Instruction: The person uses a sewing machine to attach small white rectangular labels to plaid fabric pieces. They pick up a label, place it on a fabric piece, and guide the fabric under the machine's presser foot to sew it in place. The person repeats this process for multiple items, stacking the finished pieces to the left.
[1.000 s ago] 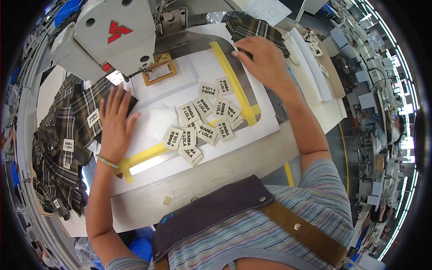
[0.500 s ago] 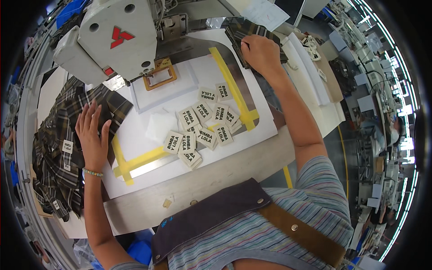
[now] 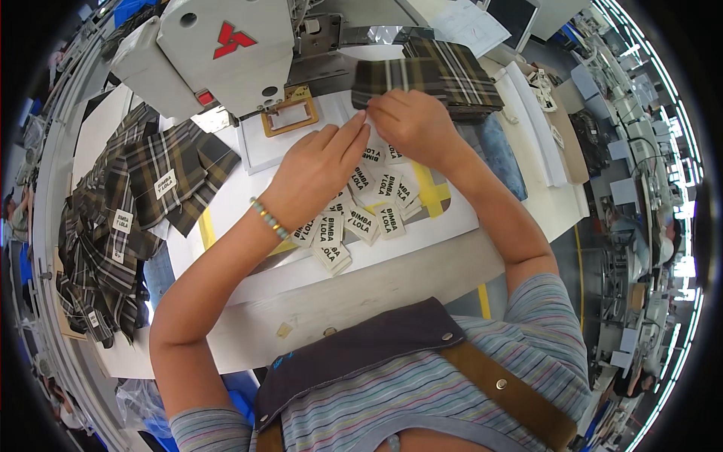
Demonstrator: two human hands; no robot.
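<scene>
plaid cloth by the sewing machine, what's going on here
A person's bare right-hand grip is at the lower edge of a dark brown plaid fabric piece, apparently holding it beside a plaid fabric stack. The left-hand grip has its fingertips close by; whether they touch the cloth is unclear. Square cream printed labels lie loose on a white sheet below, and plaid fabric pieces bearing such labels lie at left, near the white sewing machine.

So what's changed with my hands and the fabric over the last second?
Your right hand took hold of a plaid piece and drew it leftward from the stack. Your left hand left the plaid fabric and swung right to meet the other. The visible white labels stayed scattered; the tan frame stayed put.
</scene>
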